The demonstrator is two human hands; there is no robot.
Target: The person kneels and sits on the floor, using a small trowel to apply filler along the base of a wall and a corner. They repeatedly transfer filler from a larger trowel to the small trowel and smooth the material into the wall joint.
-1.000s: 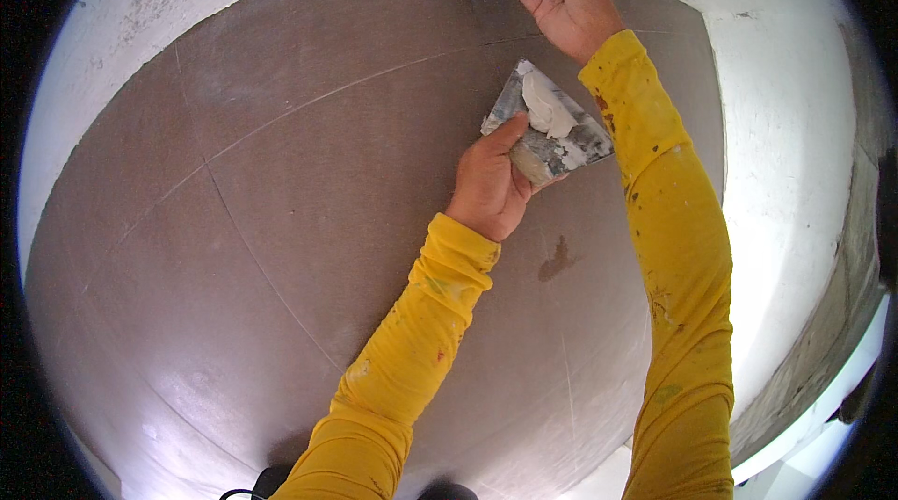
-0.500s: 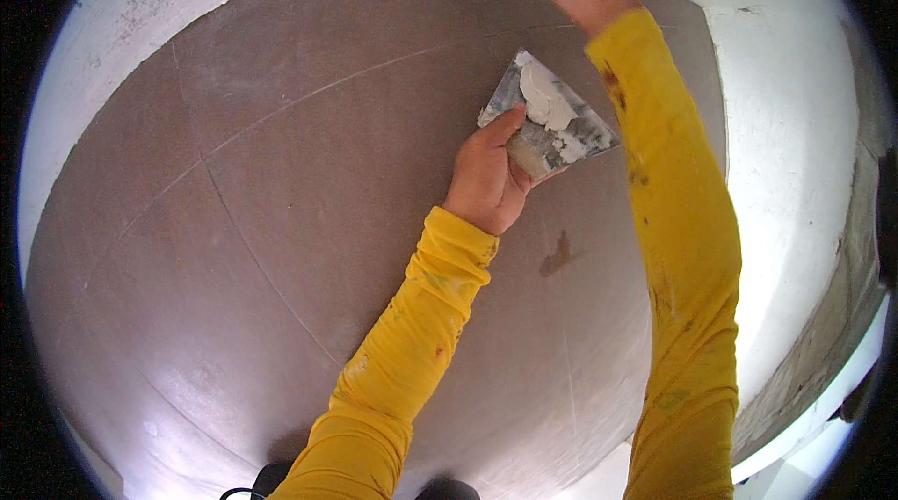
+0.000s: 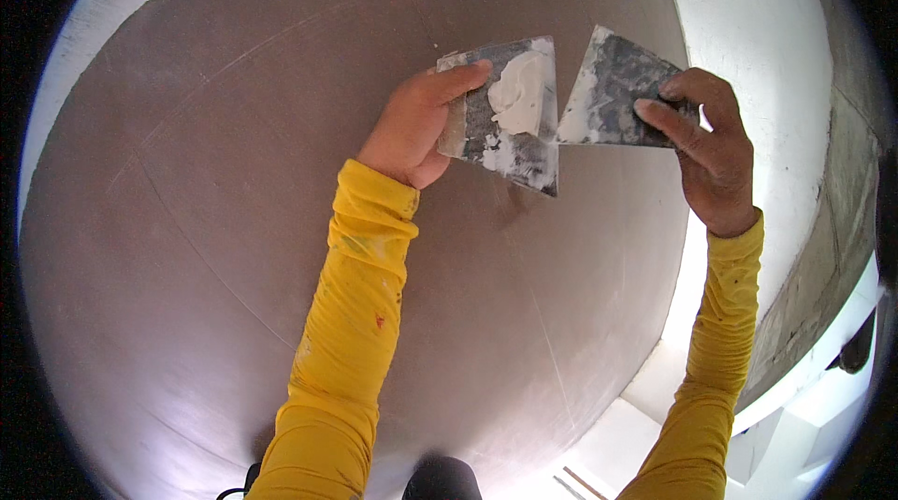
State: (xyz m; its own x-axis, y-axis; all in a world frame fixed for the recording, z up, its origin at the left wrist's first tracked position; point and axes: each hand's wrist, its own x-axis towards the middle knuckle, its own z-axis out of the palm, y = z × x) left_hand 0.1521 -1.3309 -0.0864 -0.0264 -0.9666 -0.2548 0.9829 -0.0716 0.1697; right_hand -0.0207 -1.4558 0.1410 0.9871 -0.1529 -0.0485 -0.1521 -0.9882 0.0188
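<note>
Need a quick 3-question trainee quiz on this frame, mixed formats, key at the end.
1. True or false: the left hand grips the left blade, and the right hand grips the right blade.
2. Multiple choice: where is the thickest white paste? a) left blade b) right blade c) equal on both
3. Fill in: both sleeves are mainly ____.

Key: 1 true; 2 a; 3 yellow

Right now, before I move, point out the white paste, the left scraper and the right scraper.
White paste (image 3: 520, 98): head view, middle of the thick lump.
Left scraper (image 3: 479, 113): head view, dark face of the plate.
Right scraper (image 3: 625, 93): head view, middle of the smeared blade.
</note>
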